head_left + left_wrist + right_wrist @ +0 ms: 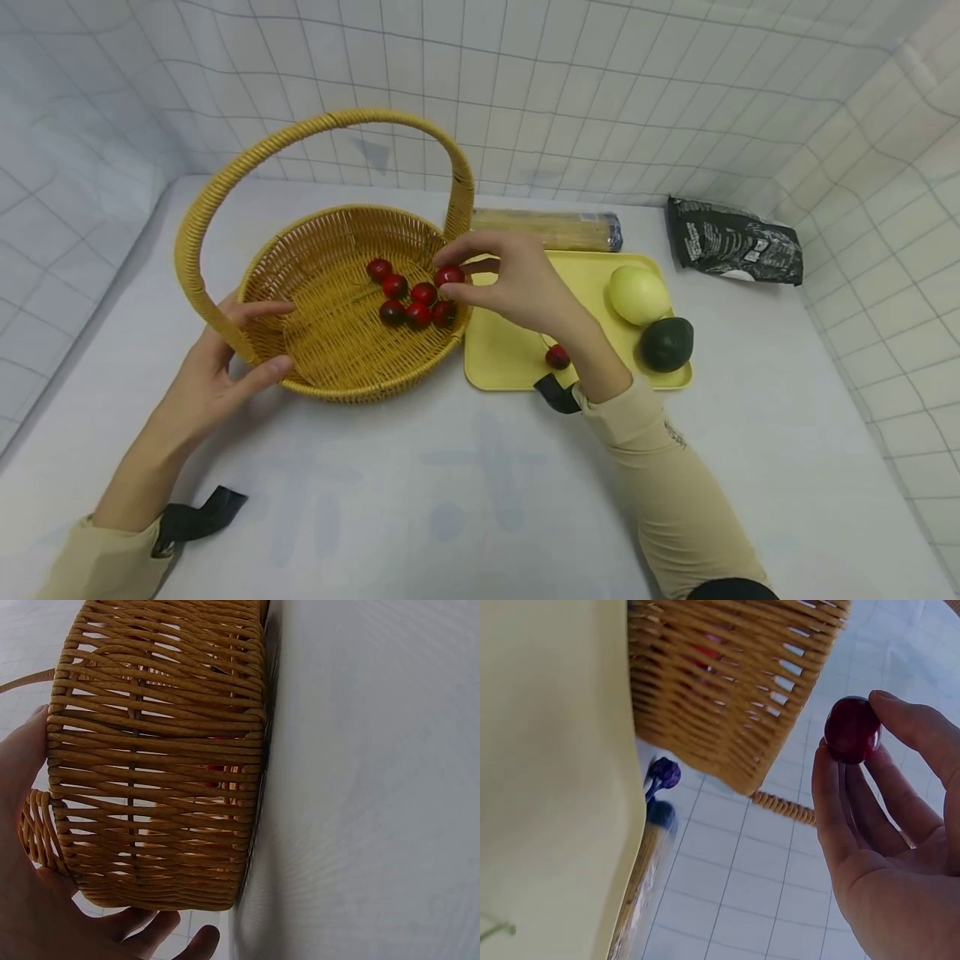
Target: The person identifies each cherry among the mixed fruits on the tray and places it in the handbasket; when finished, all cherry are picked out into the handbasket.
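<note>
My right hand pinches a dark red cherry between thumb and fingertips, over the right rim of the basket. The yellow woven basket, with its tall arched handle, sits on the table at the left. Several more cherries lie inside it, grouped toward the right side. My left hand grips the basket's left rim at the foot of the handle, thumb and one finger reaching over the edge. The left wrist view shows other fingers round the outside of the woven wall.
Right of the basket lies a yellow tray bearing one cherry, a yellow-green round fruit and a dark green avocado-like fruit. Behind it are a long clear-wrapped pack and a black packet. Gridded white sheeting backs the table.
</note>
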The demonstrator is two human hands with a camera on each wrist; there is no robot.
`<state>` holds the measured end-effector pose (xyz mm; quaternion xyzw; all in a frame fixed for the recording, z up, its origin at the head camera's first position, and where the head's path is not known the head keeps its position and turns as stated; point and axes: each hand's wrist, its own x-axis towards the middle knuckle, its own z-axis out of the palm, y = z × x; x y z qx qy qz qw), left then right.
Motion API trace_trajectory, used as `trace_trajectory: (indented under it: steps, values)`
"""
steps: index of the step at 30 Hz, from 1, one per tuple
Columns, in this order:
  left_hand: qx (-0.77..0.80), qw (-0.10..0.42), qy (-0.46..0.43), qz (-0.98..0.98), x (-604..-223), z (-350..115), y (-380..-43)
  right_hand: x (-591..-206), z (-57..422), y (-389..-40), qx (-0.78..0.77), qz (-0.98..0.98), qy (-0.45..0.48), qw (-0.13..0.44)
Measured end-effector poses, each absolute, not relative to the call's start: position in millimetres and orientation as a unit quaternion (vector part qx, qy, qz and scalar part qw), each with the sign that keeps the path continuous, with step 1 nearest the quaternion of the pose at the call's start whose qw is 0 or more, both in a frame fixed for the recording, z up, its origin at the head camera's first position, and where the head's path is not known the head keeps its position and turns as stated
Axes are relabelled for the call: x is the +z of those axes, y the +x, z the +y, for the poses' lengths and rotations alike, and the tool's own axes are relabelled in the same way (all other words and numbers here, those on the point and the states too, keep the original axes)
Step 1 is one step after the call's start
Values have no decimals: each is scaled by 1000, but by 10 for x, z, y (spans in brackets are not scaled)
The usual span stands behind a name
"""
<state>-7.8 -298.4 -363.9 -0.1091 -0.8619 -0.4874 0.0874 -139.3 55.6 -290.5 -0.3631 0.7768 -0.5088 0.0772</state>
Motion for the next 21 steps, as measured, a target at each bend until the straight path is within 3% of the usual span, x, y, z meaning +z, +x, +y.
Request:
trace_trajectory:
  steps: [11, 21]
  values:
    - [-482, 89, -110, -865, -3647, -2982, -74, -2809, 135, -1345, -496, 754, -419, 99]
    - [-483, 78, -93, -867, -3614, -2981, -69, -2749, -175, -1242, -471, 764, -435, 69]
